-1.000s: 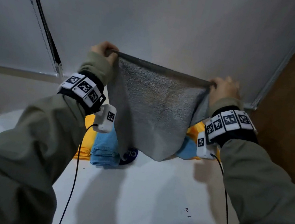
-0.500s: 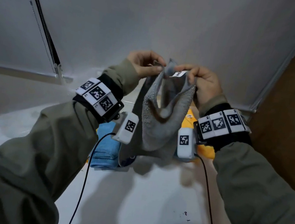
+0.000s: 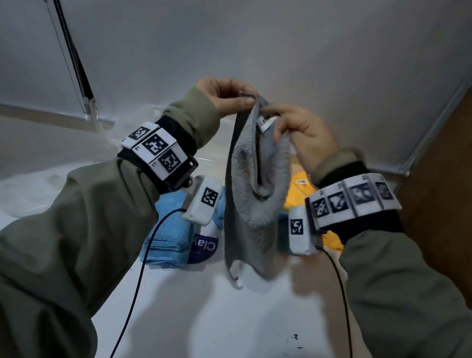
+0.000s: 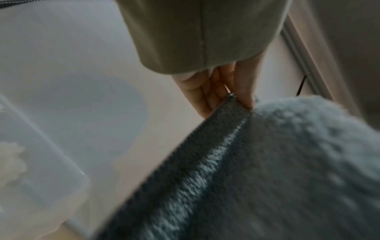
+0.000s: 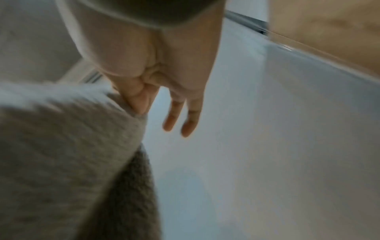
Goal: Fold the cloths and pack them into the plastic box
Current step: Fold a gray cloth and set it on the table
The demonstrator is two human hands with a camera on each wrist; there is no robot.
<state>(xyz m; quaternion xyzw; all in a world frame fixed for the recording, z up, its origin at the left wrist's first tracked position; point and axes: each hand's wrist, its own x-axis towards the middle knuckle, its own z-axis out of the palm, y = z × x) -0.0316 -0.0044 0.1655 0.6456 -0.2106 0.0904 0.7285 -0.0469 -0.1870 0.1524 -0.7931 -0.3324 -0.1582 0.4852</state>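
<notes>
The grey cloth [image 3: 253, 199] hangs in the air above the white table [image 3: 208, 326], doubled over on itself so that its two top corners meet between the hands and its lower end dangles just above the tabletop. A small white label [image 3: 266, 123] shows at the top edge, near the right hand's fingers.

The left hand [image 3: 225, 97] pinches the top corner of the cloth between thumb and fingers; in the left wrist view the dark hem runs straight up into that pinch [image 4: 232, 97]. The right hand [image 3: 298, 133] grips the cloth's other top edge just beside the left, its thumb and first fingers curled into the fabric. In the right wrist view, two of its other fingers [image 5: 185, 116] hang straight and free of the cloth. The two hands nearly touch.

Behind the hanging cloth, on the table, lies a folded blue cloth [image 3: 167, 236] to the left and a yellow cloth [image 3: 302, 194] to the right, partly hidden by the wrists. Between the blue cloth and the grey one sits a dark blue and white item [image 3: 204, 245] with lettering; what it is cannot be told. The plastic box [image 4: 41, 162], translucent, shows at the lower left of the left wrist view, well apart from the cloth.

Both arms wear olive sleeves [image 3: 52, 244] and wristbands with black-and-white markers [image 3: 157, 149].
</notes>
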